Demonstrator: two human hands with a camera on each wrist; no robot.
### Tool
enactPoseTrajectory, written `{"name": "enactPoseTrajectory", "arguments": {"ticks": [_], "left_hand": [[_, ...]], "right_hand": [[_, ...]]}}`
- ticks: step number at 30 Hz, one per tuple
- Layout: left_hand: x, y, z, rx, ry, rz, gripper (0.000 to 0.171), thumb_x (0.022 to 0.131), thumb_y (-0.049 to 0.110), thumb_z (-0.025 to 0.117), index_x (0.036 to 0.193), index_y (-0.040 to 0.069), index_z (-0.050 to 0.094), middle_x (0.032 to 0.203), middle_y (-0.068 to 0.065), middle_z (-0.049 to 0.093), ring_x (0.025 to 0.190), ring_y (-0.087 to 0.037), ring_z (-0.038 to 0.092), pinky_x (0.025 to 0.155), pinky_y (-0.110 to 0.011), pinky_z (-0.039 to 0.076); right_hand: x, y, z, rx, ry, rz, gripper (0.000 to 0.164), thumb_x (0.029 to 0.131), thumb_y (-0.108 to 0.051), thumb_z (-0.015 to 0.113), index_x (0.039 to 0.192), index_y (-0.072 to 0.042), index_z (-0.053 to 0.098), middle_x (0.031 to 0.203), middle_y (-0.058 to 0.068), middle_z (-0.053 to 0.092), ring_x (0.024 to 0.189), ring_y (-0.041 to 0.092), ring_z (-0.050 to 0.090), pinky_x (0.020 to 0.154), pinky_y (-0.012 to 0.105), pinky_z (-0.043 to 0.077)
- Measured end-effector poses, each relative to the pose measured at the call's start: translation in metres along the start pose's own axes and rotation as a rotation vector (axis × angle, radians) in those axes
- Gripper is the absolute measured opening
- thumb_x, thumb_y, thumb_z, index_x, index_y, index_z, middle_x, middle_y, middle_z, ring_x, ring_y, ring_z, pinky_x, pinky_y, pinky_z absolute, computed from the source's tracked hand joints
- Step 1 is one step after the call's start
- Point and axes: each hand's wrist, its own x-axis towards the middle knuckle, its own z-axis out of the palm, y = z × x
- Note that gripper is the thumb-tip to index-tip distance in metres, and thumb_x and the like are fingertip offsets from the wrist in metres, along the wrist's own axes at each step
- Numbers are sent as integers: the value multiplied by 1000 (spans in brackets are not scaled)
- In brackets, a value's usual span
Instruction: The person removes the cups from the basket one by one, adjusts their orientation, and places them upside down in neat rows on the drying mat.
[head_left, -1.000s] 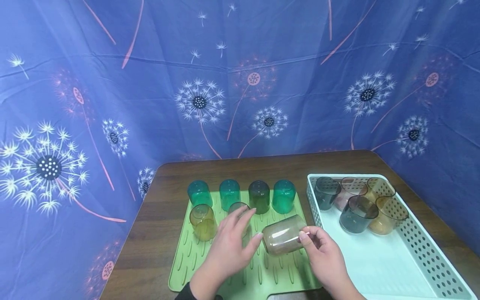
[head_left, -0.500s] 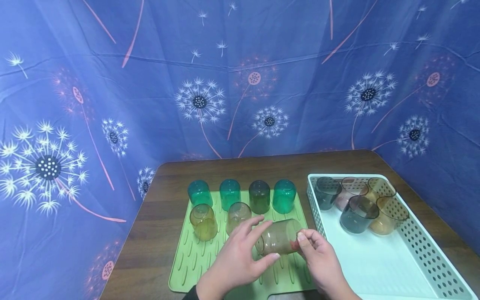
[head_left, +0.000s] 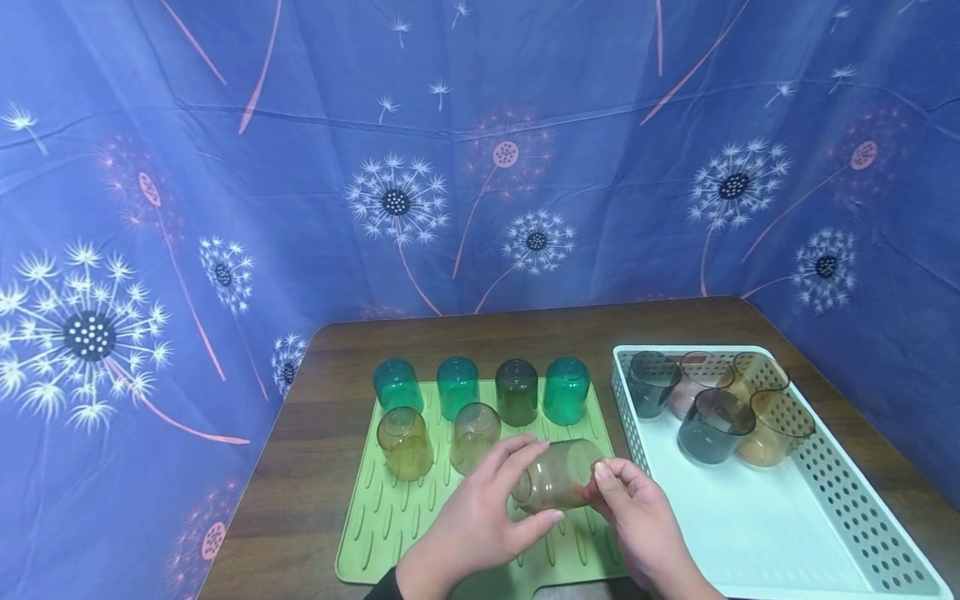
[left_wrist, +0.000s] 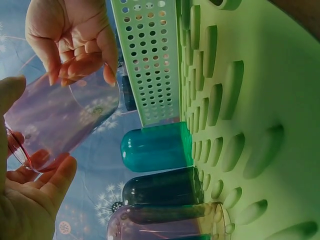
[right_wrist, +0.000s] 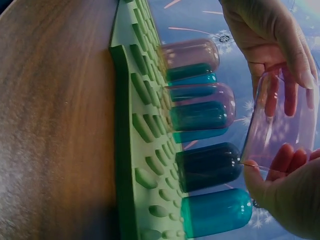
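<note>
A see-through pinkish-brown drinking glass (head_left: pixel 558 475) lies sideways in the air over the green drying mat (head_left: pixel 367 546). My right hand (head_left: pixel 645 521) pinches its right end, and some fingertips show reddish through the wall. Around the left end, my left hand (head_left: pixel 487 512) has its fingers on the far side and the thumb on the near side; the right wrist view shows this left hand (right_wrist: pixel 280 45) gripping the glass (right_wrist: pixel 282 120). Beside the left hand, a pale brown glass (head_left: pixel 475 433) and an amber glass (head_left: pixel 405 446) stand upside down on the mat.
Behind them on the mat stand upturned teal glasses (head_left: pixel 566 392) and a dark olive one (head_left: pixel 517 396). A pale mint basket (head_left: pixel 847 492) with perforated sides sits to the right, several upright glasses (head_left: pixel 716 429) at its back. The wooden table (head_left: pixel 277 500) borders a blue dandelion-print cloth (head_left: pixel 600 167).
My left hand has moved right and closed in on the glass's left end. The glass has shifted slightly left and lies more level; over the last half second, little has moved.
</note>
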Motion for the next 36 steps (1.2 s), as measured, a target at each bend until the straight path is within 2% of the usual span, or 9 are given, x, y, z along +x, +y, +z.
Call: {"name": "enactPoseTrajectory", "arguments": {"ticks": [3,6,11,15,19,26,28,31,36], "left_hand": [[1,1,0,-3,9,-10,74,85,41,80,148,21,47,144,-1,54,126,-19,62,99,-38,57],[4,1,-2,20,10,-17,74,84,40,81,147,21,47,144,-2,55,128,-19,60,101,-39,56],[13,1,-5,89,-31,-71,69,85,38,81,144,20,51,147,-6,53,131,-24,58,99,-42,57],[20,0,-5,160,-106,-121,66,87,39,78,145,24,50,150,-6,50,133,-25,56,102,-43,56],[29,-3,-1,211,-176,-126,66,89,40,76,147,24,50,153,-9,46,135,-28,55,105,-44,53],[44,-6,9,263,-324,-215,67,90,40,74,150,26,47,151,-12,47,132,-28,56,102,-44,55],[47,-7,13,294,-357,-218,66,91,41,73,150,26,47,149,-12,49,132,-28,57,101,-44,56],[49,-9,18,332,-380,-197,64,92,41,72,149,24,48,149,-13,50,133,-30,56,102,-44,55],[51,-13,24,386,-374,-164,64,93,41,70,150,22,46,149,-14,51,134,-31,55,106,-45,53]], "right_hand": [[1,-8,-4,-166,77,37,29,107,-22,51,115,5,58,92,0,65,87,6,65,84,19,53],[1,-18,-12,-311,163,35,34,107,-26,51,125,2,58,95,-3,68,88,1,63,82,17,50],[-1,-33,-24,-404,249,-72,28,107,-24,51,124,-5,61,89,-15,66,88,-4,62,78,13,48],[-2,-37,-30,-460,242,-93,27,107,-25,51,124,-7,62,89,-20,65,87,-7,61,77,12,47],[-2,-36,-33,-487,220,-82,27,107,-25,52,124,-8,62,92,-21,65,88,-8,61,77,13,47],[0,-32,-35,-504,196,-94,26,106,-25,53,123,-8,64,94,-17,66,91,-7,61,78,11,48],[0,-31,-36,-516,191,-86,26,105,-25,54,123,-8,65,97,-19,66,93,-7,61,80,9,47],[1,-29,-37,-530,186,-79,25,105,-25,56,122,-9,66,103,-16,67,94,-7,61,80,9,47],[2,-29,-40,-627,163,-69,24,104,-28,57,119,-13,68,114,1,71,95,-8,59,84,18,49]]}}
